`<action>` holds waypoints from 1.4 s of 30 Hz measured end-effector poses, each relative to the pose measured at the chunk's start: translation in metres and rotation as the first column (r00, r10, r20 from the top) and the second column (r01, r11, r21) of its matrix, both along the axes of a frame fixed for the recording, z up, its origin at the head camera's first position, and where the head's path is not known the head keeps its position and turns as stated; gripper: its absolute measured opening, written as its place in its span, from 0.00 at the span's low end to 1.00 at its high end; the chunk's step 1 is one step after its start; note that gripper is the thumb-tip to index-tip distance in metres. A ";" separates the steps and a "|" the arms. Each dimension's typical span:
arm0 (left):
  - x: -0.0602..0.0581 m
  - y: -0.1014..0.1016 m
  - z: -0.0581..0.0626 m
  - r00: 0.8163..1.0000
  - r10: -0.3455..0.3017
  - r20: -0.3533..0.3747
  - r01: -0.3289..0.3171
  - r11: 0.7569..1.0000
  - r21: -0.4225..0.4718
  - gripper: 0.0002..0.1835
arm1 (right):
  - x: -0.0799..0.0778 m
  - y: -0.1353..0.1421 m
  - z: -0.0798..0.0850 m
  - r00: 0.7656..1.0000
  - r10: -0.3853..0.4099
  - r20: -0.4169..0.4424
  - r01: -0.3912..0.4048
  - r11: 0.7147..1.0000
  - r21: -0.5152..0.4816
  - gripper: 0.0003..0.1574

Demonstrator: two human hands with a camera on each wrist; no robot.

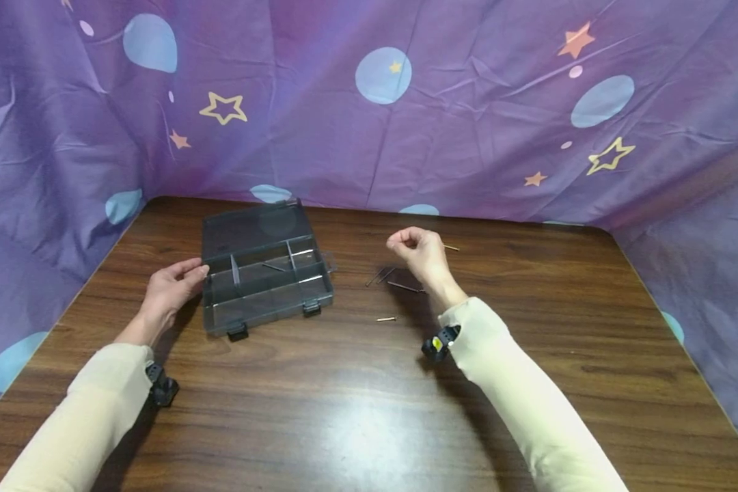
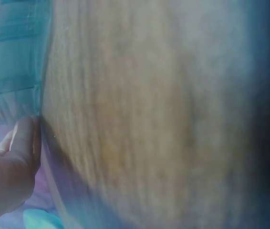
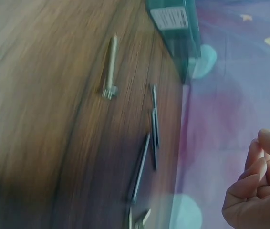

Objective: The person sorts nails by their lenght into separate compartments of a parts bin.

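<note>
A dark translucent organizer box (image 1: 267,316) stands with its lid (image 1: 252,229) open toward the back. My left hand (image 1: 171,290) touches its left side with extended fingers, and the left wrist view shows those fingers (image 2: 24,136) at the box's corner. One thin dark rod (image 1: 275,267) lies in the middle compartment. Raised above the table right of the box is my right hand (image 1: 423,256), thumb against the curled index finger. Nothing shows between these fingertips. Beneath it lie several dark nail-like pieces (image 1: 404,287). A brass-coloured screw (image 1: 386,319) lies nearer me.
Another brass-coloured piece (image 1: 452,247) lies behind my right hand. Two black latches (image 1: 238,332) hang at the box's front. Dividers (image 1: 235,270) split the box. A purple star-patterned cloth (image 1: 320,137) surrounds the brown wooden table (image 1: 283,403) at the back and sides.
</note>
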State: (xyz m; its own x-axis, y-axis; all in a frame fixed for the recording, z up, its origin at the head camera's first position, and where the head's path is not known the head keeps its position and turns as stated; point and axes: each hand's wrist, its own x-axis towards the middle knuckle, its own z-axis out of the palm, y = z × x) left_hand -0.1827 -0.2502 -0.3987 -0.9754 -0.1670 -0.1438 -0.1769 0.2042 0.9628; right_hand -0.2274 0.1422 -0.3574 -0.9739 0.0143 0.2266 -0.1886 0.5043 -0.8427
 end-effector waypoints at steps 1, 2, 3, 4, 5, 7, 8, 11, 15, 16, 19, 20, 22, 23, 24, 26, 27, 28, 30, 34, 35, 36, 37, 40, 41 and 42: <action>0.000 0.000 0.000 1.000 0.001 0.001 -0.001 1.000 0.006 0.30 | 0.000 0.004 0.000 1.000 0.001 -0.002 -0.001 1.000 -0.009 0.06; 0.000 0.000 0.000 1.000 0.002 0.002 -0.002 1.000 0.005 0.30 | 0.000 0.009 0.000 1.000 -0.003 0.000 0.003 1.000 -0.010 0.06; 0.000 0.000 0.000 1.000 0.001 0.001 -0.001 1.000 0.005 0.30 | 0.001 0.013 0.000 1.000 -0.005 0.001 0.005 1.000 -0.013 0.06; 0.000 0.000 0.001 1.000 0.002 0.001 -0.002 1.000 0.003 0.30 | 0.001 0.017 0.000 1.000 -0.008 0.002 0.008 1.000 -0.014 0.07; 0.000 0.000 0.001 1.000 0.002 0.002 -0.002 1.000 0.002 0.30 | 0.001 0.021 0.000 1.000 -0.013 0.006 0.013 1.000 -0.018 0.07; 0.000 0.000 0.001 1.000 0.003 0.003 -0.002 1.000 -0.007 0.30 | 0.002 0.030 -0.002 1.000 -0.023 0.013 0.023 0.999 -0.024 0.07; 0.000 0.000 0.001 1.000 0.002 0.002 -0.002 1.000 -0.008 0.30 | 0.002 0.034 -0.003 0.999 -0.028 0.017 0.028 0.999 -0.027 0.06; 0.000 0.000 0.001 1.000 0.003 0.002 -0.003 1.000 -0.007 0.30 | 0.002 0.049 -0.007 0.998 -0.045 0.034 0.046 0.999 -0.025 0.07; 0.000 0.000 0.000 1.000 -0.001 0.000 0.001 1.000 -0.006 0.30 | 0.004 0.069 -0.013 0.996 -0.065 0.063 0.066 0.998 -0.010 0.10; 0.000 0.000 0.000 1.000 0.000 0.002 0.000 1.000 -0.010 0.30 | 0.005 0.073 -0.014 0.995 -0.071 0.069 0.071 0.997 -0.003 0.11; 0.000 -0.001 0.000 1.000 0.002 0.015 -0.002 1.000 -0.024 0.30 | 0.007 0.084 -0.018 0.993 -0.078 0.087 0.078 0.997 0.008 0.12; 0.000 -0.001 0.000 1.000 0.003 0.020 -0.003 0.999 -0.032 0.30 | 0.007 0.086 -0.020 0.993 -0.079 0.088 0.078 0.997 0.010 0.12; 0.000 -0.001 0.001 1.000 0.005 0.024 -0.005 1.000 -0.030 0.30 | 0.008 0.091 -0.022 0.992 -0.077 0.097 0.077 0.997 0.007 0.12; 0.000 -0.001 0.000 1.000 0.003 0.020 -0.003 1.000 -0.023 0.30 | 0.008 0.093 -0.023 0.992 -0.073 0.103 0.072 0.997 0.008 0.12; 0.000 -0.001 0.000 1.000 0.002 0.015 -0.002 1.000 -0.014 0.30 | 0.009 0.095 -0.024 0.992 -0.069 0.109 0.068 0.998 0.010 0.12; 0.001 0.000 0.000 1.000 -0.005 0.003 0.005 1.000 0.002 0.30 | 0.009 0.100 -0.026 0.990 -0.064 0.126 0.062 0.998 0.018 0.13; 0.001 0.000 0.000 1.000 -0.009 -0.003 0.009 1.000 0.010 0.30 | 0.009 0.102 -0.028 0.989 -0.060 0.137 0.058 0.998 0.021 0.13; 0.001 0.000 0.000 1.000 -0.012 -0.008 0.012 1.000 0.017 0.31 | 0.009 0.104 -0.029 0.987 -0.056 0.149 0.053 0.998 0.024 0.13; 0.001 0.000 0.000 1.000 -0.014 -0.010 0.014 1.000 0.021 0.31 | 0.009 0.108 -0.030 0.983 -0.044 0.176 0.041 0.999 0.020 0.13; 0.001 0.000 0.001 1.000 -0.011 -0.006 0.011 1.000 0.014 0.31 | 0.010 0.113 -0.032 0.974 -0.003 0.226 0.007 1.000 -0.016 0.15; 0.001 0.000 0.001 1.000 -0.011 -0.005 0.011 1.000 0.011 0.31 | 0.010 0.114 -0.032 0.972 0.008 0.236 -0.002 1.000 -0.025 0.15; 0.001 0.000 0.001 1.000 -0.011 -0.004 0.011 1.000 0.005 0.30 | 0.011 0.114 -0.033 0.969 0.018 0.245 -0.011 0.999 -0.033 0.16; 0.001 0.000 0.001 1.000 -0.011 -0.002 0.011 1.000 0.003 0.31 | 0.011 0.115 -0.033 0.967 0.026 0.253 -0.017 0.999 -0.039 0.16; 0.001 0.000 0.001 1.000 -0.011 0.005 0.011 1.000 0.002 0.31 | 0.011 0.116 -0.035 0.962 0.039 0.271 -0.030 0.999 -0.040 0.17; 0.001 0.000 0.001 1.000 -0.010 0.007 0.010 1.000 0.001 0.31 | 0.011 0.116 -0.035 0.960 0.041 0.276 -0.032 0.999 -0.038 0.17; 0.001 0.000 0.001 1.000 -0.010 0.008 0.010 1.000 -0.002 0.31 | 0.011 0.116 -0.036 0.959 0.043 0.281 -0.035 0.999 -0.034 0.16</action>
